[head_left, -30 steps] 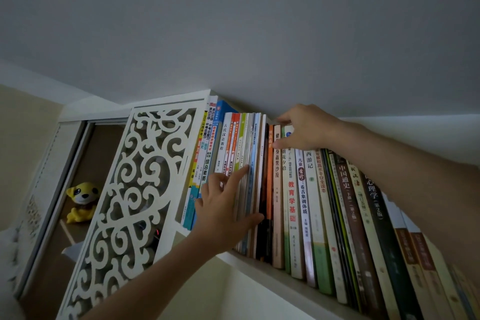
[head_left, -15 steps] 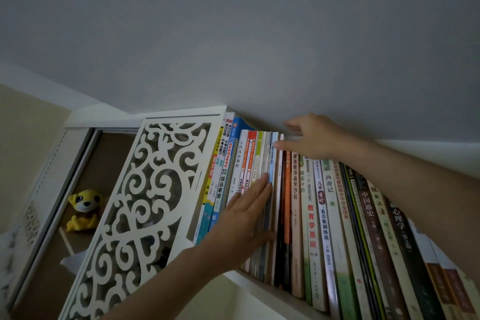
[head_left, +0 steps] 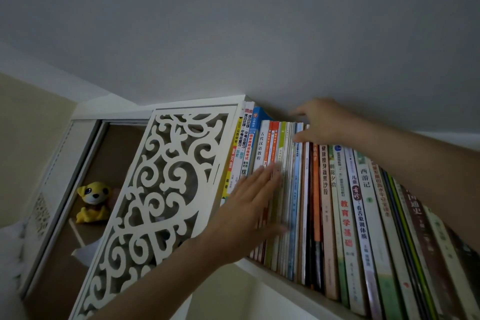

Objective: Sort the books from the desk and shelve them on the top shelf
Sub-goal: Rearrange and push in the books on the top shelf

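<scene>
Head view, looking upward at the top shelf beneath a matte grey ceiling [head_left: 259,21]. At far left, a recessed brown compartment [head_left: 65,241] held a yellow plush dog [head_left: 92,202], soft-surfaced and seated upright. To its right stood a white fretwork panel [head_left: 161,189], flat and rigid, pierced with curling scroll cut-outs. Against the panel's right edge began the row of books [head_left: 337,202], standing spine-out on the white shelf board [head_left: 283,284] and filling it to the right border of the view; the spines were thin and glossy, white, blue, orange, green and dark brown, several bearing printed characters. The leftmost spines rose higher than their neighbours. The left hand [head_left: 253,213] lay flat against the spines of the thin volumes near the left end, fingers [head_left: 265,176] straight and together, thumb spread below, gripping nothing. The right hand [head_left: 327,122] reached over the upper edges of the same group, just under the ceiling; its fingers curved loosely along the book tops and were blurred, so whether they pinched a volume or merely rested there could not be told.
</scene>
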### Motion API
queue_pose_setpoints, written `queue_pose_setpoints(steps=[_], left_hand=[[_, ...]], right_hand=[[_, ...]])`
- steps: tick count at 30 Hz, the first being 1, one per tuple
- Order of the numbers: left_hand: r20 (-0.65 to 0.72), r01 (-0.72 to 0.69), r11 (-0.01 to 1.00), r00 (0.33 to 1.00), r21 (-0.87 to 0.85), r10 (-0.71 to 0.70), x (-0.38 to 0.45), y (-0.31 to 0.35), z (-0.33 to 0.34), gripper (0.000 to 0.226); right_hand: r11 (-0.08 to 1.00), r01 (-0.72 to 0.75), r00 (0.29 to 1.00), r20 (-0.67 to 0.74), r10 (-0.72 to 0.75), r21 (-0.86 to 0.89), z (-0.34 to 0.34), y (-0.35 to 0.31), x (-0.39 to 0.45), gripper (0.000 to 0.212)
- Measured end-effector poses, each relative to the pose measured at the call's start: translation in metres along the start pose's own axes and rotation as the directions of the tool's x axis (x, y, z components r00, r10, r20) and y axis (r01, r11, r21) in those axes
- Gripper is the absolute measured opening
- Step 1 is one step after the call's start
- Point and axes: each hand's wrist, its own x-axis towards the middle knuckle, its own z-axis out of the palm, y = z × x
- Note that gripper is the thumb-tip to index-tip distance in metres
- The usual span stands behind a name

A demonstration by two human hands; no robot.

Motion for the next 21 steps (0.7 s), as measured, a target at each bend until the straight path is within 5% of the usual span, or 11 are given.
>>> queue_pose_setpoints(steps=[4, 7, 10, 14, 18, 21], left_hand=[[0.041, 0.151, 0.983, 0.988, -0.100, -0.147, -0.014, -0.035, -0.012, 0.101], [0.114, 0.141, 0.974, 0.986, -0.177, -0.122, -0.022, -0.054, -0.012, 0.112], [0.116, 0.125, 0.966, 0.988, -0.227, -0.101, -0.021, -0.064, -0.007, 0.116], [0.101, 0.101, 0.979, 0.991, -0.179, -0.084, -0.023, -0.071, -0.005, 0.116], [0.062, 0.182, 0.981, 0.982, -0.074, -0.177, -0.020, -0.052, -0.011, 0.110], [-0.020, 0.206, 0.974, 0.978, -0.097, -0.209, -0.008, -0.004, -0.018, 0.090]], right_hand=[[0.994, 0.105, 0.992, -0.061, -0.108, -0.038, 0.026, -0.036, 0.019, 0.056], [0.997, 0.077, 0.994, -0.073, -0.078, -0.020, 0.046, -0.044, 0.036, 0.084], [0.998, 0.044, 0.997, -0.068, -0.047, -0.042, 0.052, -0.037, 0.043, 0.073], [0.972, -0.011, 0.994, -0.111, -0.015, -0.236, 0.051, -0.038, 0.040, 0.081], [0.935, -0.046, 0.995, -0.103, 0.010, -0.352, 0.045, -0.031, 0.015, 0.113], [0.957, -0.126, 0.992, -0.040, 0.119, -0.263, 0.004, 0.001, -0.021, 0.096]])
